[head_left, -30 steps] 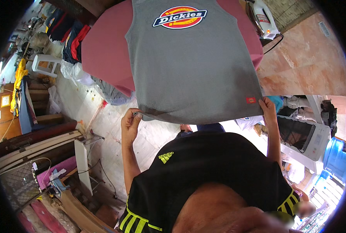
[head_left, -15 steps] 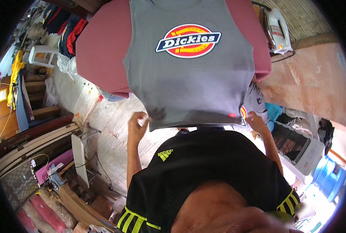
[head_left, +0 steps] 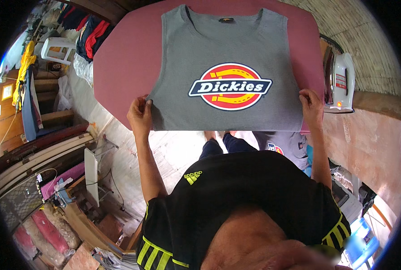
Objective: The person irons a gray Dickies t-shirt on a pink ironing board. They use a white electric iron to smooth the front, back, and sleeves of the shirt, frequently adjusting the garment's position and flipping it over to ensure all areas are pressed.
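Observation:
A grey sleeveless shirt (head_left: 182, 108) is spread front up on a maroon padded ironing board (head_left: 124, 58). Its front carries a red, yellow and navy emblem. The neckline points away from me, and the shirt's near end runs straight along the board's near side. With fingers closed, my left hand (head_left: 140, 116) grips the shirt's left edge below the armhole. Across from it, my right hand (head_left: 312, 110) pinches the right edge at about the same height. The shirt lies nearly flat between them.
A white iron (head_left: 343, 83) with a lit orange lamp stands to the right of the board. Another grey garment (head_left: 283, 143) hangs or lies below the board's near right side. At left are a white plastic stool (head_left: 56, 48) and hanging dark clothes (head_left: 92, 38).
Both hands have moved up and away from my body. The shirt's neckline has come into view, and less cloth shows below the emblem. More of the board and iron is visible.

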A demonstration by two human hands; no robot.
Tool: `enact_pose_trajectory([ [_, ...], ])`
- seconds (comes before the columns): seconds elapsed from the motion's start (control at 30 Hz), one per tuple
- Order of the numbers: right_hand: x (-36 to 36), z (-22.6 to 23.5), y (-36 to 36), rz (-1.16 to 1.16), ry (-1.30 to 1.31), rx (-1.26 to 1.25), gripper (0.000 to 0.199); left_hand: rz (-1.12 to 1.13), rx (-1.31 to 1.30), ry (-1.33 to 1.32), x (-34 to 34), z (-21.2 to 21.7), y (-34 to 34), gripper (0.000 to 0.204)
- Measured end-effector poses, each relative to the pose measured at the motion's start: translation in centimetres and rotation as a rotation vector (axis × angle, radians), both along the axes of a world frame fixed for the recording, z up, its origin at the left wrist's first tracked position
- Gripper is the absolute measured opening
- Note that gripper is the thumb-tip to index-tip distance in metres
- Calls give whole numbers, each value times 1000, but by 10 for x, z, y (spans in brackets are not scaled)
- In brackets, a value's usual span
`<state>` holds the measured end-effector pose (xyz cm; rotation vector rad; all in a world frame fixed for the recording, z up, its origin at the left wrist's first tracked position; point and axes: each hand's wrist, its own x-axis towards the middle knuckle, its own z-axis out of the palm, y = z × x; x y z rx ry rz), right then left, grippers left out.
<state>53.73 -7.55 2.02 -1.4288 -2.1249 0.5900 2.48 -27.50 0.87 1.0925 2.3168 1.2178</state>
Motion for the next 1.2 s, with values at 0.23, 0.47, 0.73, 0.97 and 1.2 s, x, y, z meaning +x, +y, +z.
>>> enact_pose_trajectory([
  [0.23, -34, 50, 90, 2, -231, -141, 33, -358, -114, 443, -15, 61, 95, 36],
  [0.47, -138, 25, 219, 204, -130, 562, 44, -614, 36, 624, -43, 53, 281, 54],
  [0.73, -145, 12, 269, 326, -180, 379, 18, -804, 31, 135, -71, 45, 335, 22],
  [0.97, -158, 56, 254, 214, -303, 196, 24, -802, 78, 683, -64, 49, 339, 30],
  [1.2, -152, 21, 167, 15, -436, 452, 32, -669, -78, 763, 12, 46, 248, 64],
])
